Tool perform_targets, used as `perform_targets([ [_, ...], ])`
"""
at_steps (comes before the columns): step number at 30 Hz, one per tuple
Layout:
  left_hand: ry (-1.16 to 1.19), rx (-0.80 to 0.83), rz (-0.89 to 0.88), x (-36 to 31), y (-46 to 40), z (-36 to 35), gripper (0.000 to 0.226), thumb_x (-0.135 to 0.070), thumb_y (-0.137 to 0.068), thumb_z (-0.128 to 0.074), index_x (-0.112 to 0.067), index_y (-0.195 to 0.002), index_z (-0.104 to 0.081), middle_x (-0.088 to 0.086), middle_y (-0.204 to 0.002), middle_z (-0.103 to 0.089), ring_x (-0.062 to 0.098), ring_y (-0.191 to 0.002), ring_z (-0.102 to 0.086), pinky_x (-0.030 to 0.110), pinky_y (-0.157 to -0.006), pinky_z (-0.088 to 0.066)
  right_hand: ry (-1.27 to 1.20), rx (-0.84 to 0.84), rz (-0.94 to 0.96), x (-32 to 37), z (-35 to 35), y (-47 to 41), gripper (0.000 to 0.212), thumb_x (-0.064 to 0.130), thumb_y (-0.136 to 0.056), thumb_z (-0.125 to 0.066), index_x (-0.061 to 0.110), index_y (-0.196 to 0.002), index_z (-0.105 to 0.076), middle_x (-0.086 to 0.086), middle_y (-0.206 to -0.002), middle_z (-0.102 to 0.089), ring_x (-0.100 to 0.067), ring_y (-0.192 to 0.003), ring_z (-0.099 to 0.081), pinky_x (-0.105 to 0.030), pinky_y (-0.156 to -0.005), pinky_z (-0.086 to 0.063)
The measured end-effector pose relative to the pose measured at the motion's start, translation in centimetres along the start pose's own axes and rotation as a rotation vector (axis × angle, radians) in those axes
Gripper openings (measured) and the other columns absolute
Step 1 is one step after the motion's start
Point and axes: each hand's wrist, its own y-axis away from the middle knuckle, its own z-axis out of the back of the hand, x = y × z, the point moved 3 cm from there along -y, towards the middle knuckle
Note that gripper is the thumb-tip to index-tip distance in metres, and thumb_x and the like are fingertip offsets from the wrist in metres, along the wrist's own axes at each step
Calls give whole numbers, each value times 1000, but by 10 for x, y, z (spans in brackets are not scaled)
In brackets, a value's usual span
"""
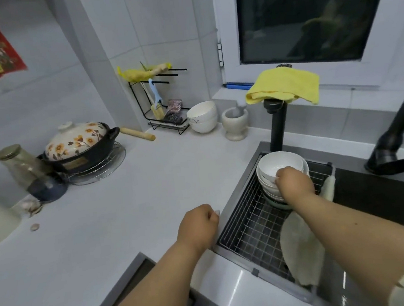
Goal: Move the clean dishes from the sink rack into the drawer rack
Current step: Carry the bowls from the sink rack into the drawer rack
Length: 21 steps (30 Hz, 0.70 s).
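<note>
The right hand (295,183) has its grip on the near rim of the top bowl (281,165), fingers curled over the edge. That bowl sits on a stack of white bowls (269,188) at the far end of the wire sink rack (248,225). The left hand (198,225) hovers over the white surface (127,210) beside the sink, fingers curled, holding nothing. A pale plate (302,249) leans in the rack nearer the person.
</note>
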Motion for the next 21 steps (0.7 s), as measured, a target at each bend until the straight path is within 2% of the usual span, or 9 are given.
perform_targets([
  [3, 93, 6, 15, -8, -6, -5, 34, -36, -97, -46, -9, -82, -61, 5, -84, -69, 24, -81, -63, 38, -78, -52, -51, -38, 44, 5, 6, -4, 23, 16, -96, -47, 2, -100, -64, -16, -108, -61, -35, -90, -58, -29, -68, -36],
  [6, 215, -2, 41, -16, -10, -6, 33, -35, -97, -48, -7, -84, -61, 6, -87, -69, 25, -85, -63, 40, -81, -52, -177, -166, 101, 13, 20, 6, 21, 15, -96, -48, 1, -89, -62, -15, -101, -59, -24, -78, -49, -28, -66, -31],
  [10, 468, 10, 121, -29, -18, -2, 28, -34, -98, -47, -10, -93, -61, 5, -94, -69, 22, -91, -66, 39, -89, -52, -264, -270, 260, 30, 42, 30, 19, 15, -95, -53, 0, -91, -65, -12, -97, -60, -17, -79, -48, -27, -68, -31],
  [13, 786, 63, 237, -46, -22, 4, 32, -40, -100, -42, -14, -112, -55, 9, -108, -63, 20, -95, -65, 34, -80, -56, -340, -255, 375, 46, 55, 50, 12, 15, -91, -61, 5, -89, -66, -3, -90, -59, -15, -80, -49, -23, -67, -33],
  [15, 1000, 121, 287, -54, -22, 8, 40, -49, -99, -39, -20, -124, -47, 11, -116, -59, 23, -101, -64, 33, -74, -58, -345, -238, 479, 58, 59, 64, 8, 16, -88, -64, 8, -87, -67, 4, -84, -54, -12, -77, -48, -13, -63, -32],
  [17, 1225, 177, 317, -56, -20, 14, 46, -55, -96, -42, -23, -129, -42, 17, -121, -57, 30, -107, -63, 40, -78, -59, -343, -202, 594, 72, 59, 79, 6, 15, -85, -68, 9, -85, -67, 9, -80, -51, -9, -73, -46, -7, -62, -30],
  [21, 1478, 159, 395, -38, -14, 27, 49, -48, -95, -50, -17, -132, -42, 22, -125, -57, 38, -104, -66, 48, -79, -59, -366, -55, 750, 98, 48, 102, 5, 22, -85, -69, 18, -87, -69, 19, -79, -51, 3, -70, -48, -12, -63, -34],
])
